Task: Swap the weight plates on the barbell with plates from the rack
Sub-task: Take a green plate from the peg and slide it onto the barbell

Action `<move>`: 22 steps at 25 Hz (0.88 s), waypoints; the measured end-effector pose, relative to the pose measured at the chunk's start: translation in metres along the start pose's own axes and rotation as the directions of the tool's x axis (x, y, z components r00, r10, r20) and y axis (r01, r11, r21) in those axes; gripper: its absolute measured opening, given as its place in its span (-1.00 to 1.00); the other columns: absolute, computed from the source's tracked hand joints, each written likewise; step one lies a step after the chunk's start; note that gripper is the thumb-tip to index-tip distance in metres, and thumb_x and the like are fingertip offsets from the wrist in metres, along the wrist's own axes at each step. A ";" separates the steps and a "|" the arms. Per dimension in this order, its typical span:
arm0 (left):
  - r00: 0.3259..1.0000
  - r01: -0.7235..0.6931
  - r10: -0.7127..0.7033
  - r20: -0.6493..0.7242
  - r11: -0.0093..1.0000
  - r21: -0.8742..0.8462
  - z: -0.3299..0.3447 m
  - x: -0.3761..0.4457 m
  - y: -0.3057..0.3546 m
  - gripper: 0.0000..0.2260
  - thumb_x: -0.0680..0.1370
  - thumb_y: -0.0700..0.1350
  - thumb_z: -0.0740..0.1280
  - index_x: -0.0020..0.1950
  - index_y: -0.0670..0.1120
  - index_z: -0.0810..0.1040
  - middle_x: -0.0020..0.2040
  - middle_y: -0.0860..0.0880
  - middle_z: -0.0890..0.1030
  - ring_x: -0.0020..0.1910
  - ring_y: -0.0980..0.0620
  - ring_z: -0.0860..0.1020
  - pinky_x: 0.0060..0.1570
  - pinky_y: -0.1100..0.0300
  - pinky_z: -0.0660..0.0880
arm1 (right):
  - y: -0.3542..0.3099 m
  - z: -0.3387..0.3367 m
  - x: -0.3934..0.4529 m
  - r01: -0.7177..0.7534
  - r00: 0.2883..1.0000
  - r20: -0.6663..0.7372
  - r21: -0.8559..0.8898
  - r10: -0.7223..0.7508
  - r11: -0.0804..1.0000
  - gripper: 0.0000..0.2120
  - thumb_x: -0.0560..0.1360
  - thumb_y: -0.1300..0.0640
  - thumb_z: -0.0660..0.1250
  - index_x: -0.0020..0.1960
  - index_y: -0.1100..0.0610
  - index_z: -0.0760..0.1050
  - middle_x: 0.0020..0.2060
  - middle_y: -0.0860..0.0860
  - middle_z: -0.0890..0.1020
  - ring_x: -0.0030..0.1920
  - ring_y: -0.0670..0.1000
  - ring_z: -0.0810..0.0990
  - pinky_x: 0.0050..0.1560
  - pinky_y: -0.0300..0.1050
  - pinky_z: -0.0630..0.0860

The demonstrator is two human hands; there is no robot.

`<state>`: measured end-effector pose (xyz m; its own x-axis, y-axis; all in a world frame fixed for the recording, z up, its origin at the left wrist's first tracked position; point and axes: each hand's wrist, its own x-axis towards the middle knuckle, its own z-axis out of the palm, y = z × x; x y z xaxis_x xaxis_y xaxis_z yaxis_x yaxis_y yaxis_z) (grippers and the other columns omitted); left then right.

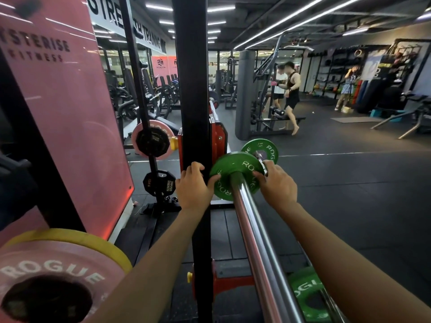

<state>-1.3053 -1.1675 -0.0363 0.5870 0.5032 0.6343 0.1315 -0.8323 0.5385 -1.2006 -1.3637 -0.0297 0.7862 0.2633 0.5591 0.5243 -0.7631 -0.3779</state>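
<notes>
From the head camera, a chrome barbell (251, 229) runs from the lower right edge of the picture up toward the middle, ending inside a small green plate (235, 176) marked ROGUE that sits on it. The left hand (194, 185) is curled around that plate's left rim, fingers over the far side and thumb on the near face, and its knuckles lie just beside the black upright post (193, 89) of the rack, so there is very little room on that side. The right hand (275, 180) grips the plate's right rim in the same way, fingertips hooked over the edge. Behind this plate a second green plate (262, 149) stands on the same line, with a metal collar (261, 159) showing between the two. A third green plate (307, 297) sits low on the bar near the bottom edge, partly hidden by the right forearm. To the right of the bar the dark rubber floor (349, 194) lies open. To the left, the rack holds a pink plate (152, 142) with a black plate in front of it on a peg, and a smaller black plate (158, 183) lower down. In the bottom left corner a large pink plate (51, 276) backed by a yellow plate (93, 241) fills the near space. A pink wall panel (70, 113) closes off the left side.
</notes>
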 end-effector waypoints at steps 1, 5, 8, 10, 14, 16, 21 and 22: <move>1.000 0.001 -0.001 0.011 1.000 -0.003 -0.002 -0.001 -0.001 -0.50 0.47 0.26 0.40 0.14 -0.12 0.47 -0.06 -0.02 0.56 -0.04 -0.06 0.53 -0.03 0.00 0.43 | -0.002 -0.002 -0.001 -0.010 1.000 -0.003 0.005 0.010 1.000 -0.59 0.58 -0.20 0.18 0.24 0.08 0.39 0.02 0.09 0.58 -0.08 0.20 0.60 -0.24 -0.01 0.45; 0.999 -0.042 0.043 0.020 0.998 -0.044 -0.015 -0.011 -0.001 -0.51 0.47 0.24 0.42 0.13 -0.12 0.46 -0.08 -0.02 0.54 -0.06 -0.06 0.53 -0.04 -0.05 0.48 | -0.005 -0.015 -0.017 0.021 0.999 -0.024 0.033 -0.021 0.999 -0.55 0.57 -0.21 0.20 0.31 0.07 0.38 0.05 0.06 0.60 -0.04 0.13 0.61 -0.21 -0.05 0.44; 0.995 -0.089 0.092 0.034 0.993 -0.079 -0.024 -0.021 0.005 -0.54 0.48 0.21 0.42 0.13 -0.12 0.46 -0.09 -0.01 0.52 -0.07 -0.06 0.53 -0.07 -0.03 0.48 | -0.006 -0.029 -0.035 0.055 0.998 -0.037 0.017 -0.055 0.998 -0.53 0.57 -0.23 0.19 0.33 0.04 0.38 0.06 0.03 0.60 -0.02 0.09 0.61 -0.16 -0.05 0.47; 0.990 -0.119 0.125 0.057 0.988 -0.100 -0.030 -0.029 0.009 -0.55 0.48 0.21 0.41 0.13 -0.11 0.46 -0.07 -0.02 0.53 -0.05 -0.07 0.52 -0.07 -0.04 0.49 | -0.008 -0.039 -0.050 0.045 0.998 -0.036 0.005 -0.045 0.999 -0.53 0.56 -0.24 0.20 0.34 0.02 0.38 0.05 0.01 0.60 -0.02 0.07 0.61 -0.15 -0.06 0.45; 0.980 -0.156 0.174 0.096 0.973 -0.172 -0.041 -0.052 0.014 -0.56 0.48 0.21 0.41 0.13 -0.10 0.46 -0.04 -0.02 0.55 -0.03 -0.07 0.52 -0.04 -0.07 0.50 | -0.011 -0.061 -0.089 -0.001 0.999 -0.050 -0.005 0.000 1.000 -0.56 0.54 -0.22 0.24 0.33 -0.02 0.40 0.02 -0.04 0.59 -0.04 0.03 0.58 -0.15 -0.08 0.42; 0.976 -0.170 0.193 0.104 0.966 -0.193 -0.053 -0.069 0.017 -0.56 0.48 0.21 0.41 0.13 -0.10 0.47 -0.03 -0.02 0.56 -0.03 -0.07 0.52 -0.05 -0.07 0.51 | -0.013 -0.076 -0.111 -0.016 0.998 -0.056 -0.016 0.015 1.000 -0.56 0.54 -0.21 0.24 0.32 -0.01 0.41 0.02 -0.04 0.59 -0.05 0.01 0.57 -0.13 -0.08 0.44; 0.965 -0.219 0.241 0.100 0.956 -0.196 -0.103 -0.123 0.029 -0.54 0.48 0.26 0.35 0.13 -0.09 0.46 -0.04 0.00 0.54 -0.04 -0.03 0.50 -0.05 -0.04 0.50 | -0.023 -0.126 -0.178 -0.041 0.995 -0.087 -0.003 0.040 0.999 -0.60 0.55 -0.18 0.25 0.30 -0.01 0.43 0.01 -0.04 0.60 -0.16 -0.09 0.48 -0.15 -0.11 0.38; 0.963 -0.227 0.249 0.101 0.955 -0.193 -0.116 -0.135 0.033 -0.54 0.48 0.27 0.33 0.14 -0.08 0.45 -0.03 0.00 0.53 -0.03 -0.02 0.50 -0.05 -0.03 0.50 | -0.026 -0.138 -0.194 -0.044 0.995 -0.092 0.008 0.044 0.999 -0.61 0.55 -0.18 0.25 0.29 0.00 0.44 0.00 -0.04 0.60 -0.17 -0.08 0.48 -0.14 -0.11 0.38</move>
<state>-1.4725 -1.2358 -0.0399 0.6790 0.2535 0.6890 -0.1615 -0.8639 0.4771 -1.4115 -1.4760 -0.0266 0.7753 0.1740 0.6072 0.4920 -0.7693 -0.4077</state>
